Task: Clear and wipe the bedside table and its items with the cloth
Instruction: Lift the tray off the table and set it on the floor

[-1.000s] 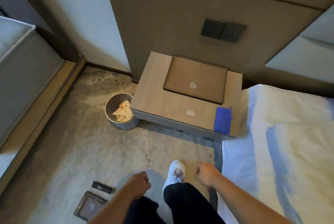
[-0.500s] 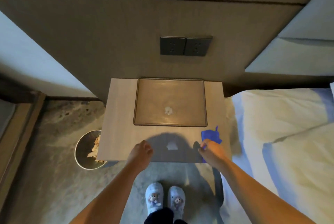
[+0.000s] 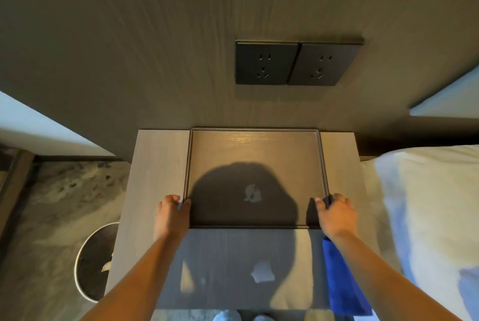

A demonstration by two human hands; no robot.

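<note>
A dark brown tray (image 3: 255,150) with a raised rim lies on the pale wood bedside table (image 3: 160,165), pushed back against the wall panel. My left hand (image 3: 171,214) grips the tray's left rim near its front corner, thumb over the edge. Opposite it, my right hand (image 3: 337,214) rests on the right rim with the blue cloth (image 3: 342,276) pinched in its fingers, and the cloth trails back under my wrist. A small white smear (image 3: 252,193) sits inside the tray. Another white smear (image 3: 263,272) marks the table top in front of the tray.
A round metal bin (image 3: 90,261) holding crumpled paper stands on the floor left of the table. The bed with white and blue bedding (image 3: 420,204) touches the table's right side. Two dark wall sockets (image 3: 267,62) sit above the tray. My slippers (image 3: 228,316) show below the table's edge.
I have stepped up to the table and leaned over it. My right hand picked up the blue cloth, and both hands moved forward onto the tray's side rims.
</note>
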